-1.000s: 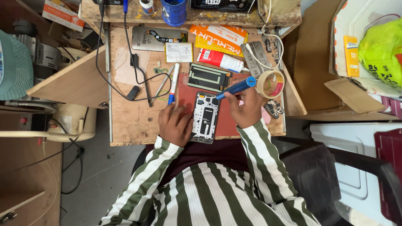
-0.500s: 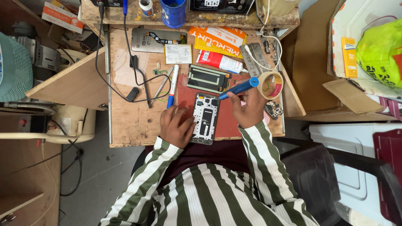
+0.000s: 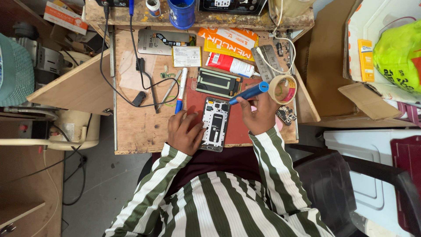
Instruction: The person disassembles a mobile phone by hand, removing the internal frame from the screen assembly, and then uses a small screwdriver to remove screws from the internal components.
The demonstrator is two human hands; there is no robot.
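The opened phone (image 3: pixel 215 124) shows a white inner frame with black parts, lying on a dark red mat (image 3: pixel 239 127) over the bare brown wooden table (image 3: pixel 136 127). The screwdriver (image 3: pixel 248 93) handle is bright blue. Sleeves (image 3: pixel 272 153) carry green and white stripes. The tape roll (image 3: pixel 282 89) is tan, the cup (image 3: pixel 181 12) blue, the packet (image 3: pixel 228 42) orange, the bag (image 3: pixel 399 52) lime green

Tip of the blue screwdriver (image 3: pixel 247 93) too small to be made out against the opened phone (image 3: pixel 215 124). Phone's left edge is covered by the left hand (image 3: pixel 186 131). Blue cup (image 3: pixel 181 11) is cut off by the top edge. Small circuit board (image 3: pixel 285 115) is blurred, its parts untellable.
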